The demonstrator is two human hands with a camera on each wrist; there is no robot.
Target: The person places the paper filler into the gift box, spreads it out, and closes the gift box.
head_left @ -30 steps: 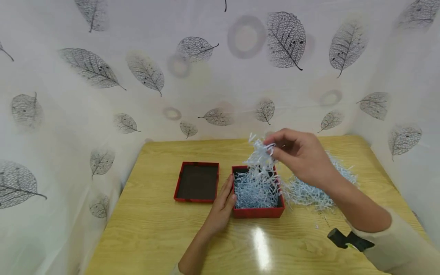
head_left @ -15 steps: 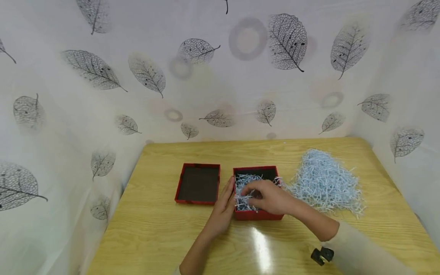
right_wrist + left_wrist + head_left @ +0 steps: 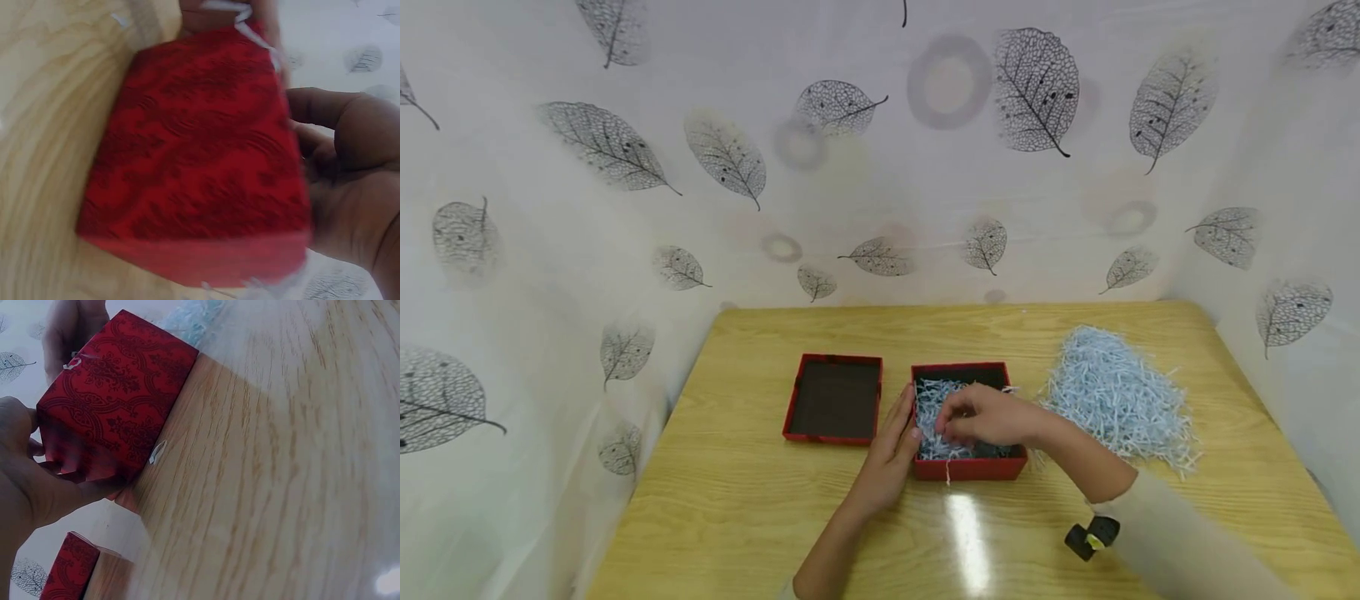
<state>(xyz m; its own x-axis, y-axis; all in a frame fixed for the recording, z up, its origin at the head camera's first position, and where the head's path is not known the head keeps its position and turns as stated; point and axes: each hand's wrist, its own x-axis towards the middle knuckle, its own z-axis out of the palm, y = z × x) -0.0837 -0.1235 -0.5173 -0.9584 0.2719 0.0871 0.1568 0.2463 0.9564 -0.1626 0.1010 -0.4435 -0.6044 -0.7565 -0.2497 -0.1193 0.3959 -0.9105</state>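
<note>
A red box with a dark inside stands on the table, its left part filled with pale blue shredded paper. My left hand lies along the box's left side with fingers extended, touching its wall. In the left wrist view the wall shows a dark floral pattern. My right hand reaches into the box, fingers curled and fingertips together in the shredded paper. Its fingertips are hidden behind the box wall in the right wrist view. One pale strip hangs over the box's front edge.
A shallow red lid with a dark inside lies left of the box. To the right is a heap of pale blue shredded paper. A leaf-patterned white curtain surrounds the wooden table.
My right hand came down from above the box with a clump of shredded paper and went into the box, then shifted slightly there. My left hand stays at the box's side.
</note>
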